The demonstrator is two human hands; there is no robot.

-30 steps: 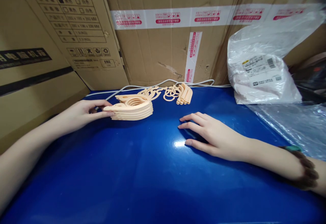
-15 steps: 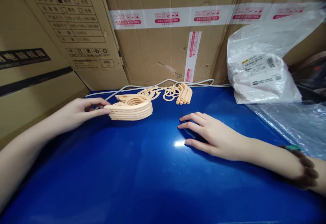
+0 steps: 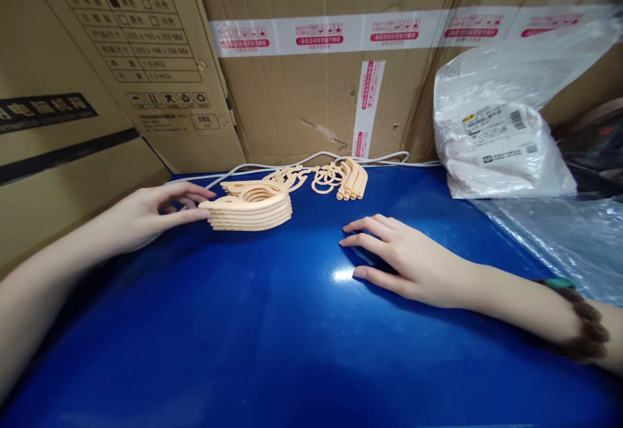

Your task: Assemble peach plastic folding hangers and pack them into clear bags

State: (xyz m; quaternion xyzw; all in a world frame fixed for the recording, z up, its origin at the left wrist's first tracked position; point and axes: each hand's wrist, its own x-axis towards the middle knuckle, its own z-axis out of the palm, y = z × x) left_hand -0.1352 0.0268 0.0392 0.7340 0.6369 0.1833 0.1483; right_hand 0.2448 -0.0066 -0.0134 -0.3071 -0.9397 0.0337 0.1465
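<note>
A stack of curved peach pieces [image 3: 250, 215] lies on the shiny blue worktop [image 3: 233, 331], near the far edge and a bit left of the middle. The pieces sit flat, one on top of the other.

The left hand [image 3: 150, 214] is at the left end of the stack. It is part way open. The thumb tip touches the end of the stack, and the pointing finger is up a little, apart from the thumb. It does not look like a tight hold.

Just behind the stack are some thin peach bits [image 3: 283, 175]. Next to them, to the right, is a peach ring [image 3: 322, 192], and then a bunch of short bent peach tubes [image 3: 354, 181], all close to the far edge.

The right hand [image 3: 413, 259] is over the right half of the worktop, palm down. Its fingers are spread and it has hold of nothing. A fuzzy brown band [image 3: 586, 331] goes around that wrist.

A white cord [image 3: 321, 153] runs along the far edge. Behind it stands a big brown box [image 3: 292, 104] with white and red tape [image 3: 331, 34]. Another brown box [image 3: 165, 107], with printing on it, stands on the left. By the far right corner sits a white bag [image 3: 503, 155] with a label, and a clear plastic sheet [image 3: 569, 233] lies in front of it.
</note>
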